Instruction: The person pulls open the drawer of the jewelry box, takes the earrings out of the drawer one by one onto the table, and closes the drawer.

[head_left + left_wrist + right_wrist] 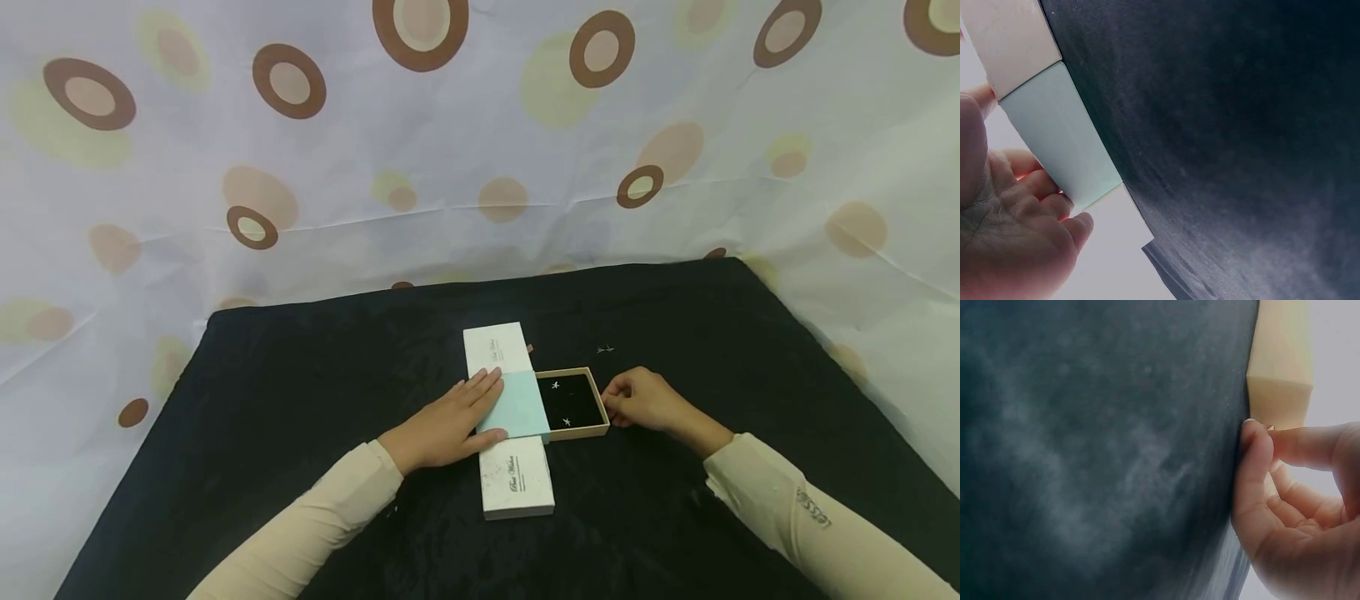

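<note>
A light blue box sleeve (522,405) lies on the black cloth, a shallow cardboard drawer (577,432) sticking out of its right side. The drawer has a black lining with two small silvery star-shaped pieces (566,422) on it. My left hand (452,419) rests flat on the sleeve, fingers extended over its left part. At the drawer's outer end, the thumb and forefinger of my right hand (643,401) pinch together. A tiny bit of the pull tab (1270,428) shows between these fingertips in the right wrist view; the rest is hidden.
One white box (497,347) with printed lettering adjoins the sleeve's far side; a small brown tab (529,347) shows at its right. Another white box (517,479) adjoins the near side. Small silvery pieces (604,349) lie on the black cloth (337,367) beyond the right hand.
</note>
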The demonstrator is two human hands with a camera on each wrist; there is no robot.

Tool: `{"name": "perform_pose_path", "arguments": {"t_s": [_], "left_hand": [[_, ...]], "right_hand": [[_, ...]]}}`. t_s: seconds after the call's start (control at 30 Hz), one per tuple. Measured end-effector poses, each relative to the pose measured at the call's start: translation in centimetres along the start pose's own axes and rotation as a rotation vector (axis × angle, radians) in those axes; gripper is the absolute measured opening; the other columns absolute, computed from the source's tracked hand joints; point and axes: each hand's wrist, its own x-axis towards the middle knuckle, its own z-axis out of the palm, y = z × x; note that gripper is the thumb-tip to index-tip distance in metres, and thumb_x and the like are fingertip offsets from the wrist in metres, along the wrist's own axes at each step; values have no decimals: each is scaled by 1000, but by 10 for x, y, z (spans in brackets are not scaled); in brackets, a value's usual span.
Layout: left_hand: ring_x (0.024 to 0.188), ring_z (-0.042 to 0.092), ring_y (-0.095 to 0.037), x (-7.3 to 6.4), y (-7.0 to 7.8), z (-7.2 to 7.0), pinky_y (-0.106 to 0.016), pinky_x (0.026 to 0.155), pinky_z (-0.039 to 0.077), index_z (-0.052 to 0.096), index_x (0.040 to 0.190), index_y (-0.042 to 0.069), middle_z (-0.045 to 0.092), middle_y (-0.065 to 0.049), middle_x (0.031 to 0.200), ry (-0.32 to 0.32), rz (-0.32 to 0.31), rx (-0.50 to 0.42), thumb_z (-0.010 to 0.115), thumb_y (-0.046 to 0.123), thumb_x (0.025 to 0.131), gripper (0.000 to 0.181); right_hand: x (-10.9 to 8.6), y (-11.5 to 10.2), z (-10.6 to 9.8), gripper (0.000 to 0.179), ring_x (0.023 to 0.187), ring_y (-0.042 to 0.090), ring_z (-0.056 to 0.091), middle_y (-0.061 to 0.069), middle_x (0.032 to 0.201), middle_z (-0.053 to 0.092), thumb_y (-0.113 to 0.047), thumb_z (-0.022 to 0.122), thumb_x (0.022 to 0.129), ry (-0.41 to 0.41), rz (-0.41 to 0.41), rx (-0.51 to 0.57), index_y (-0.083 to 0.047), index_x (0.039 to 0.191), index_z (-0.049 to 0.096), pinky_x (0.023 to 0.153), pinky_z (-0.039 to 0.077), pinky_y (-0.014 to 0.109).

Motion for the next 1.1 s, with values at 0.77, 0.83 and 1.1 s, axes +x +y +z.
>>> {"name": "perform_pose_path", "arguments": {"t_s": [0.77,0.83,1.1], "left_hand": [[148,5,-19,0,0,-1,-40,119,12,17,154,6,8,-5,161,6,2,-2,41,50,100,73],[148,6,-19,0,0,-1,-40,119,12,17,153,6,9,-5,161,8,2,-4,41,50,100,73],[148,5,-19,-1,0,1,-40,119,12,16,154,6,8,-5,161,12,8,1,40,51,100,74]], "right_hand": [[-2,-2,-3,15,64,16,66,6,73,67,-5,57,93,0,-13,-27,5,91,68,57,56,29],[-3,-5,-4,13,63,14,65,4,73,67,-6,59,92,12,-30,-78,4,92,68,56,55,29],[-16,-24,-11,7,58,10,52,-1,73,65,-5,63,86,228,-129,-354,-3,91,68,54,42,29]]}}
